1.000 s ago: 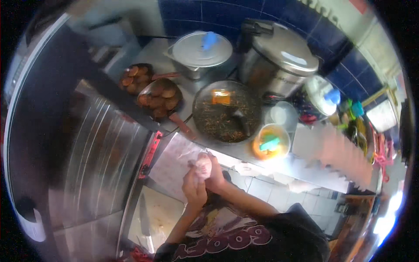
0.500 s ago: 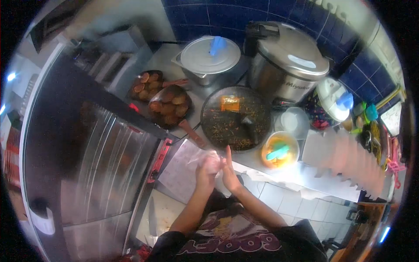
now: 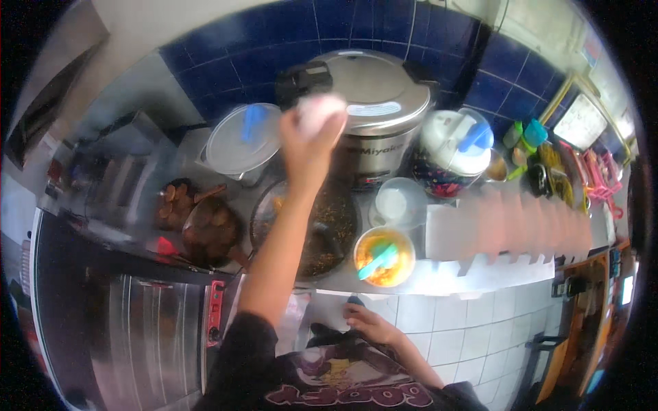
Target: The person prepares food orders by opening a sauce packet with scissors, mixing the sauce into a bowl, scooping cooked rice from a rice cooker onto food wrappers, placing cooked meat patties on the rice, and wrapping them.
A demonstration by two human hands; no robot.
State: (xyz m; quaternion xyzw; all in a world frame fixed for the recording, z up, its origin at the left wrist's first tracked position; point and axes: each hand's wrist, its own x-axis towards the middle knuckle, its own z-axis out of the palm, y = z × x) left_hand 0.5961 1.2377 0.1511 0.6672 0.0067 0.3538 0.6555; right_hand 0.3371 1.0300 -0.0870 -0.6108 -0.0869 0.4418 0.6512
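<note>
Left hand: the left hand (image 3: pixel 312 140) is raised high over the counter, fingers curled around a pale, rounded lump (image 3: pixel 321 113); what the lump is made of cannot be told through the blur.
Right hand: the right hand (image 3: pixel 370 323) sits low against the person's body, below the counter edge, fingers loosely bent; whether it pinches anything cannot be told.
Thing in hand: the pale lump is in the air, in front of the large steel cooker (image 3: pixel 373 109) and above the wide dark pan (image 3: pixel 308 226).
Progress: judging from this, the lump is gripped and lifted but not set down anywhere; placing it remains.
Pan contents: dark, grainy food with a utensil lying in it.
Nearby vessels: a lidded pot with a blue knob (image 3: pixel 243 140) to the left; a small orange bowl with a blue spoon (image 3: pixel 384 257) near the front edge; a clear tub (image 3: pixel 399 203) behind that bowl.
Left of pan: two dishes of brown fried pieces (image 3: pixel 202 222).
Surface: a white tiled counter (image 3: pixel 480 274), crowded.
Room: blue wall tiles (image 3: pixel 274 48) behind; a steel cabinet (image 3: pixel 137 329) at lower left.
</note>
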